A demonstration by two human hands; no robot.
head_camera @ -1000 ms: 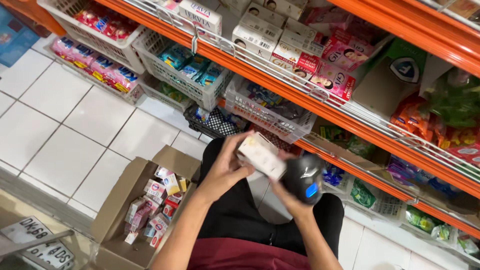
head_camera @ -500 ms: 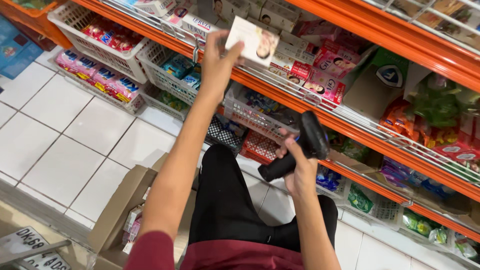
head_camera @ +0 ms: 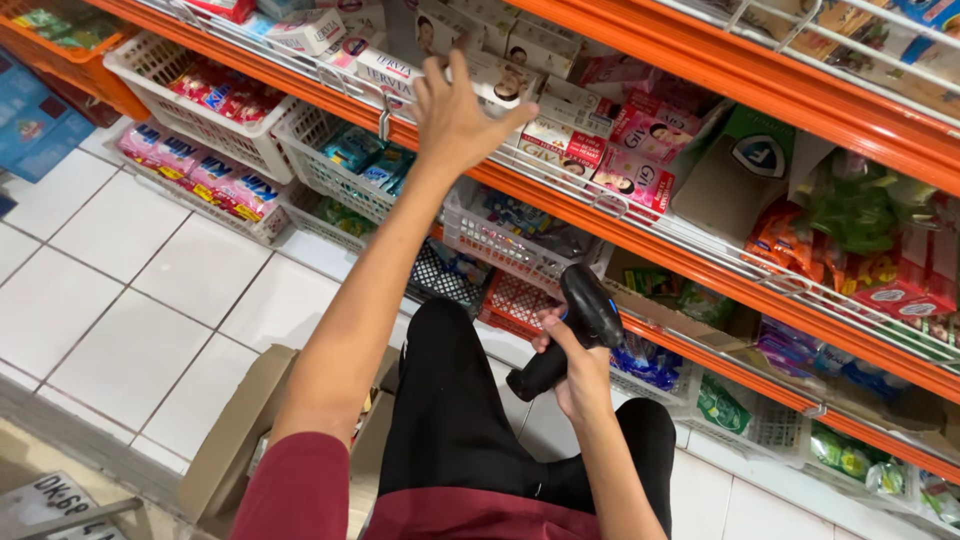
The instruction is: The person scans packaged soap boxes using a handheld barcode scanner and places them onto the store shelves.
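While the left hand (head_camera: 455, 120) reaches up to the orange shelf (head_camera: 640, 235), its grip is spread, fingers fanned over a white carton (head_camera: 497, 85) with a printed face that sits in the row of boxes behind the wire shelf rail (head_camera: 560, 175); whether the fingertips touch the carton cannot be told. Just right of that grip stand pink and red cartons (head_camera: 630, 165), packed upright in the same row. Below the grip, a white plastic basket (head_camera: 335, 165) holds blue and green packets, and further left another white basket (head_camera: 215, 100) is filled with red and pink packets. The right hand (head_camera: 570, 365) has its grip pressed around the handle of a black handheld scanner (head_camera: 575, 325), held above the person's black-trousered knee. Right of this grip, a low basket (head_camera: 650, 365) holds blue packets. Left of it, an open cardboard box (head_camera: 240, 430) sits on the white tiled floor (head_camera: 130, 320), its contents mostly hidden behind the left arm.
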